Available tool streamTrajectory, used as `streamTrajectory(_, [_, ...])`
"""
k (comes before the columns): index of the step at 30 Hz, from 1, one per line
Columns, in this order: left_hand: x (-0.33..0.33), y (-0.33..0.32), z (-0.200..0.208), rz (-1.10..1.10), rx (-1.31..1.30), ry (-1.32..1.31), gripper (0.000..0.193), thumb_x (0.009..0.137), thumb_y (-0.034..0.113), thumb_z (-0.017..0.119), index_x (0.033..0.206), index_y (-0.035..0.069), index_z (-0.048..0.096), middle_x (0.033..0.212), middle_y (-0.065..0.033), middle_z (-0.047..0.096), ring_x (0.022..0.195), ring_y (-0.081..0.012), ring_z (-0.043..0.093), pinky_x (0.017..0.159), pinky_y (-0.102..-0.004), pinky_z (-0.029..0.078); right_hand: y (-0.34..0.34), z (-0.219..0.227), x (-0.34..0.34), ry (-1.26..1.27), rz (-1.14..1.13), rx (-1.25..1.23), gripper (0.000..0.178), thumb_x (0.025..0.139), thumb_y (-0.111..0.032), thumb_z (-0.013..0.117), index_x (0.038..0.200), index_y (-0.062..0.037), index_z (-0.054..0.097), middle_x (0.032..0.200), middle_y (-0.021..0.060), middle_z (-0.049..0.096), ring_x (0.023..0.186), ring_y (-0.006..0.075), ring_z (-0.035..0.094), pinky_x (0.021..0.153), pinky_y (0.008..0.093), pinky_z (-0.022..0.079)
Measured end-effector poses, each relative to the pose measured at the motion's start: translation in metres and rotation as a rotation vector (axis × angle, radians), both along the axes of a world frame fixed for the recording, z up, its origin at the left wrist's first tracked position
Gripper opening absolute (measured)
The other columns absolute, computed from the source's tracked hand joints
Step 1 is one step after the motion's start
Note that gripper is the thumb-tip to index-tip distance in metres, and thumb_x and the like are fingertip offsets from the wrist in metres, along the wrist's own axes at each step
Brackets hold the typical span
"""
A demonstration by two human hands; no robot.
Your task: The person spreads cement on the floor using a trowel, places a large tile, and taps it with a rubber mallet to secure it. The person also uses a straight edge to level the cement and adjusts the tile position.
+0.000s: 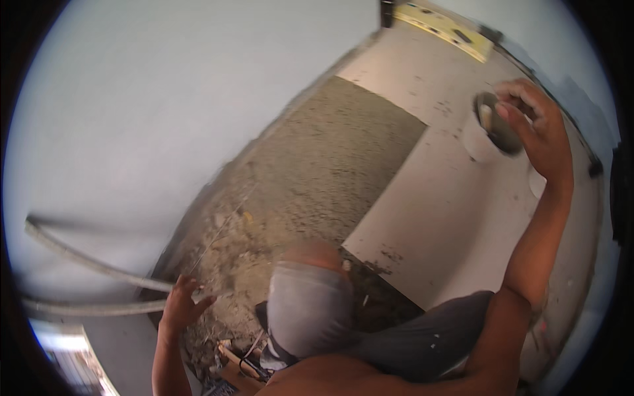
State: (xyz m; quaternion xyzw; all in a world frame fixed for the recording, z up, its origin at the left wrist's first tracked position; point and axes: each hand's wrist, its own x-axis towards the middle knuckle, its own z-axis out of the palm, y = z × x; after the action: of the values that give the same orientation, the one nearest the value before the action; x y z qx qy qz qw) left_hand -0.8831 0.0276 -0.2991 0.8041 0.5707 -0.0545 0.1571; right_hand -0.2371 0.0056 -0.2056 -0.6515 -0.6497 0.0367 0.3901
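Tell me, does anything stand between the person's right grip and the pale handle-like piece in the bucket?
Nothing visible does. The right grip appears over the right side of the open white bucket, near the pale handle-like piece; its height above is unclear.

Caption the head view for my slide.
Right hand at a bucket on tiles; left hand near tubes, mortar between.

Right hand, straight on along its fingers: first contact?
Probably the pale handle standing in the white bucket, just left of the right hand's fingertips. Depth is unclear, so the bucket's rim might come first.
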Motion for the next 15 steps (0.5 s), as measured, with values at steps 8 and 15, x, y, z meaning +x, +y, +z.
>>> streamTrajectory(8, [0.072,0.107,-0.198,-0.108,-0.064,-0.049,0.029,0.083,0.027,0.072,0.100,0.004,0.069,0.103,-0.0188,0.066,0.094,-0.0390,0.065,0.087,-0.0430,0.051,-0.168,0.002,0.042,-0.037,-0.385,-0.244,0.023,0.087,-0.009,0.069,0.107,0.0022,0.066,0.097,0.0083,0.064,0.089,0.0158,0.060,0.084,0.0299,0.048])
streamTrajectory(15, [0.063,0.224,-0.291,0.268,0.063,0.186,0.040,0.090,0.033,0.062,0.124,0.013,0.064,0.129,-0.0149,0.062,0.114,-0.0358,0.061,0.093,-0.0462,0.050,-0.248,-0.038,-0.077,0.132,-0.318,-0.773,0.033,0.069,-0.004,0.075,0.101,0.0007,0.067,0.088,0.0162,0.065,0.083,0.0307,0.064,0.077,0.0369,0.049])
